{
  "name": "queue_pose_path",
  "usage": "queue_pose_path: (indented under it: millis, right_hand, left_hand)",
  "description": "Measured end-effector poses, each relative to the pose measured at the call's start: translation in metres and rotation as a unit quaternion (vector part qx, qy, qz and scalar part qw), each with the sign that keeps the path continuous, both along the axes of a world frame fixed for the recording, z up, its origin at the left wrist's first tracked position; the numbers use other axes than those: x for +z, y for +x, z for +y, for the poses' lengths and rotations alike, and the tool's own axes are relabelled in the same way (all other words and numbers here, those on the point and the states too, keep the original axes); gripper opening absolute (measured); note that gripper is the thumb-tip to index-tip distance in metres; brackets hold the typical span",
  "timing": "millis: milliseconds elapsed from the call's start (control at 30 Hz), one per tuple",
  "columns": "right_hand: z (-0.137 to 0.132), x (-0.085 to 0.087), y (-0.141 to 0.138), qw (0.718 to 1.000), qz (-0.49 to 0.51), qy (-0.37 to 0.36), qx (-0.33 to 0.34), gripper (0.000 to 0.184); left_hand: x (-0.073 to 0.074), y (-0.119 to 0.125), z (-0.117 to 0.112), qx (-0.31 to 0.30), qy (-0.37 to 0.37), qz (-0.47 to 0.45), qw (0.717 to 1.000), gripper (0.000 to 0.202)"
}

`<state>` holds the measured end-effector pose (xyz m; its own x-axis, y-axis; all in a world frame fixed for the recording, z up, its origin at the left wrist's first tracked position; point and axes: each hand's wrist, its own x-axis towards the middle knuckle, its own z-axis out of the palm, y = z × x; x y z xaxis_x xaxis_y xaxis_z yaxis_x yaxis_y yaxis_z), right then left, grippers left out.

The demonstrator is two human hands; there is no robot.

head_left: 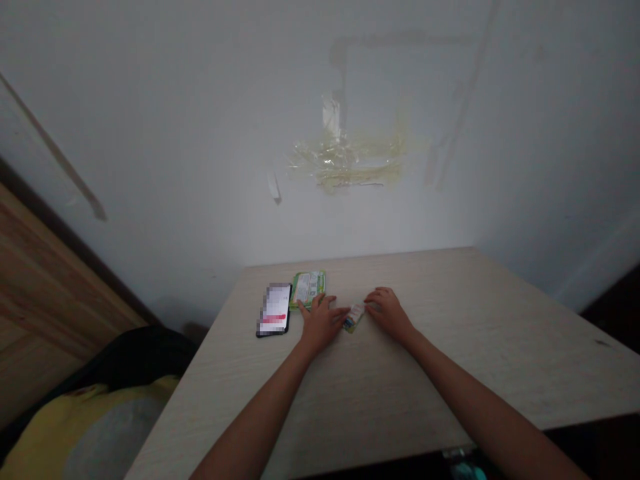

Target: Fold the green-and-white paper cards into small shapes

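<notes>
White-and-yellow card [355, 316] touches splayed left hand [319, 325] and half-curled right hand [391, 315].

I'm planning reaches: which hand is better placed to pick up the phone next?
Probably the left hand: it is nearer the phone, while the right hand is across the small printed item.

Counter [350, 407] pale beige with faint wood grain; small card [354, 318] mixed whitish, yellow and blue, its print too small to read. Packet [310, 285] green with white printed panels; phone [276, 308] black-edged, screen whitish with a pinkish-red band. Wall [200, 147] dull grey-white, crossed by yellowish tape patches [360, 175].
</notes>
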<state>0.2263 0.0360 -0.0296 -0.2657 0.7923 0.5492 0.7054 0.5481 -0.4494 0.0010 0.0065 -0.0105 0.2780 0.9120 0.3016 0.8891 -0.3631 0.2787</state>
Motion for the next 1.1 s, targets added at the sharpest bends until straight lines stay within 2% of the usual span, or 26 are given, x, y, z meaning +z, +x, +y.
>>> queue_pose_path:
  millis: [167,433,667,1100]
  right_hand:
    - [0.004,-0.009,0.002,0.998,-0.027,0.003,-0.06,0.013]
    - [0.006,-0.014,0.002,0.997,-0.063,-0.017,-0.05,0.022]
    - [0.006,-0.013,0.001,0.997,-0.062,-0.025,-0.044,0.018]
    - [0.007,-0.015,-0.002,0.997,-0.05,-0.029,-0.044,0.018]
  left_hand:
    - [0.002,-0.002,0.001,-0.013,-0.023,0.002,1.0,0.022]
    - [-0.002,-0.002,0.002,-0.012,0.003,-0.02,1.0,0.022]
    - [0.003,0.001,-0.002,-0.009,-0.002,-0.015,1.0,0.027]
    - [0.0,0.0,0.0,-0.013,-0.006,-0.022,1.0,0.028]
